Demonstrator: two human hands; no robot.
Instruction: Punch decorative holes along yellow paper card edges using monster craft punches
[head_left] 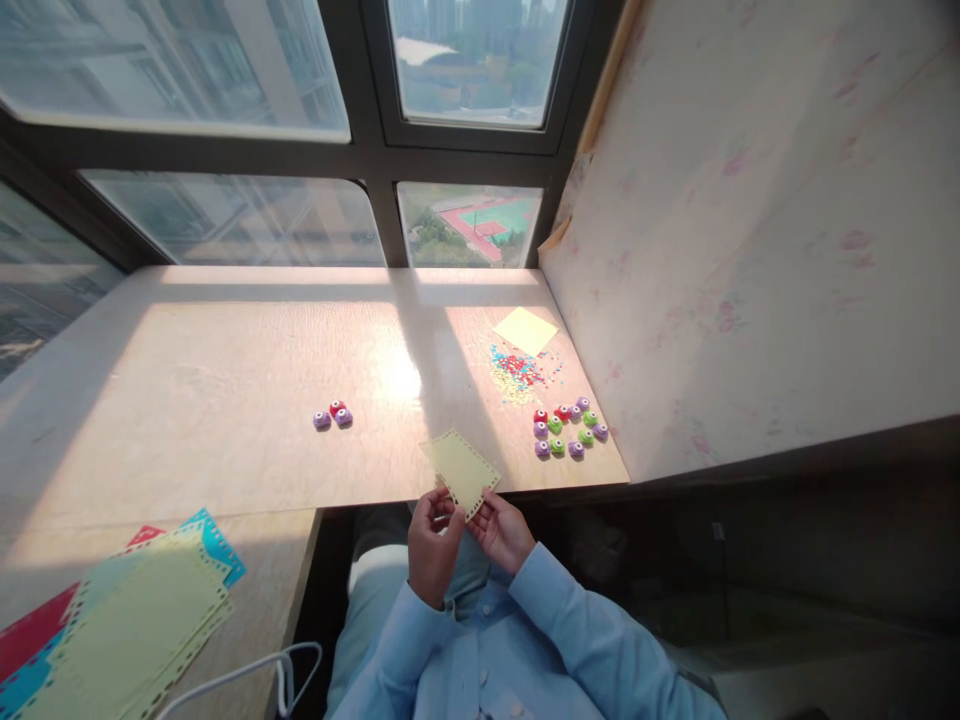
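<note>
Both hands hold one pale yellow sheet of paper with small holes punched along its edges. My left hand is closed on its lower left corner, and my right hand pinches the lower right edge. The sheet is tilted just over the table's front edge. To its right lie several small round pieces in red, green and purple, each with an eye-like dot. Behind them is a heap of tiny red, blue and yellow bits, beside a plain yellow paper square.
Three more eye-dotted pieces sit on the left part of the wooden table. A stack of yellow, blue and red punched sheets lies at the lower left, near a white cable. A wall bounds the right side; windows stand behind.
</note>
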